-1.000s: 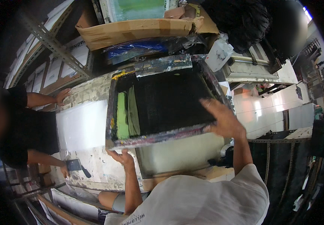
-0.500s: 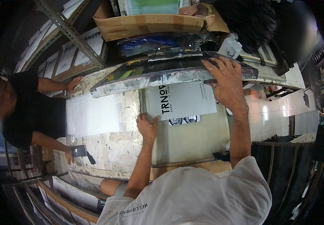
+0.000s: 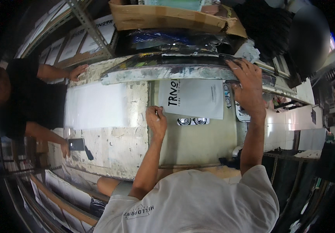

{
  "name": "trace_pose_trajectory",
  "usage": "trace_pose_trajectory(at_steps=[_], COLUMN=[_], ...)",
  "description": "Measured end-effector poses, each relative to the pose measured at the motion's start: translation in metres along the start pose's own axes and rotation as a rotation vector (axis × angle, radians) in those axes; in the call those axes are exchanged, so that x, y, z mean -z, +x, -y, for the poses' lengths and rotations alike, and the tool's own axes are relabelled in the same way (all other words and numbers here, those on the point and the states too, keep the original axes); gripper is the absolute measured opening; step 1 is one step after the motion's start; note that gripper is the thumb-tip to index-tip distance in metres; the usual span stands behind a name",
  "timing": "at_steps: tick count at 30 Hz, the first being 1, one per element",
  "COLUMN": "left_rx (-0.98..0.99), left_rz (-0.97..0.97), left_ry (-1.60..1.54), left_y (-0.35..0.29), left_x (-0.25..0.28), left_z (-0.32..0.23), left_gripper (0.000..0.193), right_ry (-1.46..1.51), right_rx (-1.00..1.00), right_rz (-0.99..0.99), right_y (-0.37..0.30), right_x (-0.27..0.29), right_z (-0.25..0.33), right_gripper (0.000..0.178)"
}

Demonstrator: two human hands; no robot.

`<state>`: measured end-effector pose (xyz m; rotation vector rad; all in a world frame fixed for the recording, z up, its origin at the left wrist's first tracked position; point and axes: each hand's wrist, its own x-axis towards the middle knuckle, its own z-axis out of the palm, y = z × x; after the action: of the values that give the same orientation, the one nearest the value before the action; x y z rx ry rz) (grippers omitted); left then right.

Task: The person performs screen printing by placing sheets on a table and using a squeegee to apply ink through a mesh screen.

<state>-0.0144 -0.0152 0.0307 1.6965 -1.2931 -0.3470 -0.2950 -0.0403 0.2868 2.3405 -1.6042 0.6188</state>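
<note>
Right, frame (image 3: 167, 72) is tilted up at its near edge over the bed (image 3: 198, 147). Right hand (image 3: 251, 87) has it near the right end: fingers spread over the top edge, thumb below, so the grip looks firm. Left hand (image 3: 157, 121) is at the sheet's near left corner, thumb and forefinger pressed together, by the look of it pinching that corner. Sheet (image 3: 198, 99) lies on the bed, its far part hidden under the frame, black lettering near its left edge.

How I'd handle it: hold the frame steady and high; the gap over the sheet's far end looks tight from here, and a dip could smear the print if it's wet. Pinch only the bare margin, thumb off the letters. Draw the corner low and toward you, smoothly, so the sheet doesn't flip up against the frame or crease. Mind the stickers: one strip (image 3: 192, 121) just shows at the sheet's near edge, another (image 3: 227, 96) beside its right edge. Don't drag those. Can't tell whether the far edge sticks; go easy at first.
</note>
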Motion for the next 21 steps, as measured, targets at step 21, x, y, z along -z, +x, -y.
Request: trace_pose_trajectory(at_steps=[21], left_rx=[-0.096], left_rz=[-0.718], left_ry=[0.569], left_y=[0.098], left_x=[0.253], left_z=[0.145], left_gripper=[0.026], right_ry=[0.038], right_rx=[0.019], right_rz=[-0.077], right_y=[-0.003], right_x=[-0.008], right_z=[-0.013], right_gripper=[0.06])
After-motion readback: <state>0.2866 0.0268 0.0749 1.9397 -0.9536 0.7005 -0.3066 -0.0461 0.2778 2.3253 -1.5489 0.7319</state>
